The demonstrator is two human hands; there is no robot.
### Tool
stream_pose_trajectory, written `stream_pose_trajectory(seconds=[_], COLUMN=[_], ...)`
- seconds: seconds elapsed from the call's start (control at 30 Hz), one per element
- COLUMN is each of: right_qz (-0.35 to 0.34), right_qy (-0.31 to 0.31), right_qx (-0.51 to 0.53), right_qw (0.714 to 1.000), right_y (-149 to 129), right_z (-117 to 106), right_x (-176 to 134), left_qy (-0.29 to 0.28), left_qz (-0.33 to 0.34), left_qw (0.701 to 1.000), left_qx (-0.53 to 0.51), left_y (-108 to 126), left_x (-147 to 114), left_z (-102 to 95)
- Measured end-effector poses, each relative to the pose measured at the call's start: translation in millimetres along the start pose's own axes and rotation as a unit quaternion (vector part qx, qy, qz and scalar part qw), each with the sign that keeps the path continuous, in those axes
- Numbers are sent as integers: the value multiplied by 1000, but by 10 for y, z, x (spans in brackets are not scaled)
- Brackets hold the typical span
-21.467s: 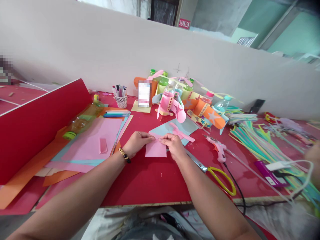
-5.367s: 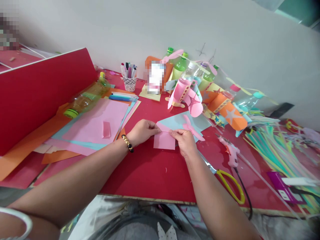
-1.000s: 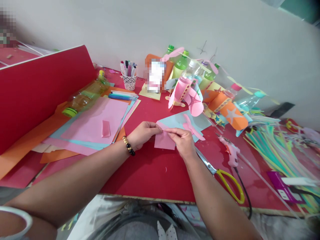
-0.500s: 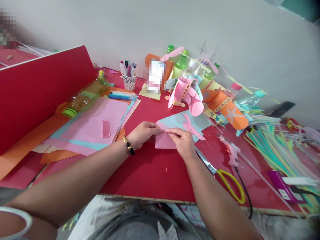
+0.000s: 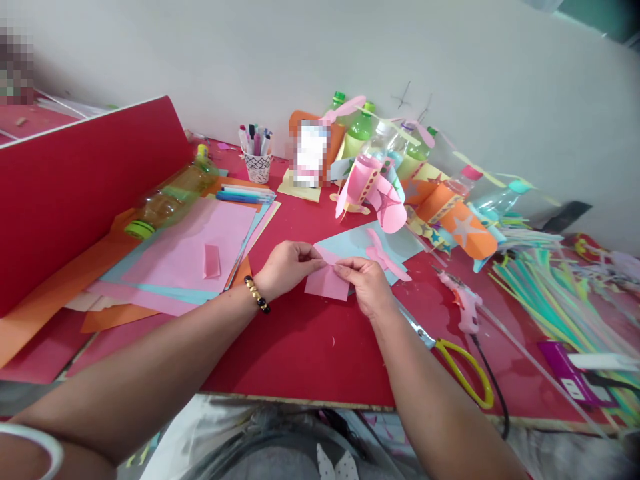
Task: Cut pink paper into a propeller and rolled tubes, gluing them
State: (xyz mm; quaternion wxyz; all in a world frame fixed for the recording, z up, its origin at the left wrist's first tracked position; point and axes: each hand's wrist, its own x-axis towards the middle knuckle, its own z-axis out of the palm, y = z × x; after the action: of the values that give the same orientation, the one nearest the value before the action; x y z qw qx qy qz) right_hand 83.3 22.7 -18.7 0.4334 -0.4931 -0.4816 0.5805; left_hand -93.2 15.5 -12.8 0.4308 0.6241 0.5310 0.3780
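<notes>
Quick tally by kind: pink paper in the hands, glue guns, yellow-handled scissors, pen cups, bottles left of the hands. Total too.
Held pink paper: 1
Glue gun: 1
Yellow-handled scissors: 1
Pen cup: 1
Bottle at left: 1
Total: 5

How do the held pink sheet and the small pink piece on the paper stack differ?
The left hand and right hand pinch the pink sheet; the small pink piece lies untouched on the paper stack. The pink sheet looks broad; the small pink piece looks narrow. Both look like pink paper.
</notes>
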Motion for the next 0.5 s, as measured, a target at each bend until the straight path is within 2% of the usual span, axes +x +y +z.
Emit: stream_pose_trajectory(seconds=[0.23, 0.5], right_qz=[-9, 7], right_qy=[-8, -6], right_qx=[-39, -10], right_qw=[999, 1000], right_y=[-3, 10], right_z=[2, -6], right_x=[-25, -3], left_qy=[-38, -26], left_qz=[-8, -7], left_qw=[999, 1000], left_qx=[-37, -8], left_y=[15, 18], left_x=[-1, -1], left_z=[10, 27])
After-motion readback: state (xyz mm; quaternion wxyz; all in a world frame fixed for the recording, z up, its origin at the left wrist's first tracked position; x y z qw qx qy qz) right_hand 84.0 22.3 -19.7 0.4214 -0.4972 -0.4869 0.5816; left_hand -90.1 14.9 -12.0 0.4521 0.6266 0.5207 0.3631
